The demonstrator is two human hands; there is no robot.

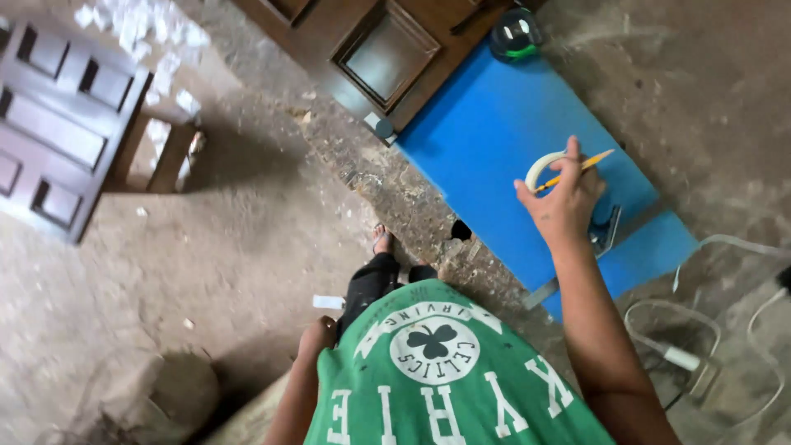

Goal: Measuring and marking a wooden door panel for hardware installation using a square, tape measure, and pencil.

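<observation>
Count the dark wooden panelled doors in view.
2: one panelled door at the left edge, another door at top centre beside the blue board. Both are cropped; more may lie outside the frame.

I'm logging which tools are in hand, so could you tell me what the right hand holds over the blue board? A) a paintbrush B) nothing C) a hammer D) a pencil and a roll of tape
D: the right hand grips a yellow pencil and a pale roll of tape above the blue board.

Blue board [494,140]: smooth, matt painted surface. Door panels [379,49]: dark, glossy varnished wood. Floor [247,247]: rough, dusty concrete. Pencil [577,169]: yellow wood. T-shirt [437,379]: green cloth.
</observation>
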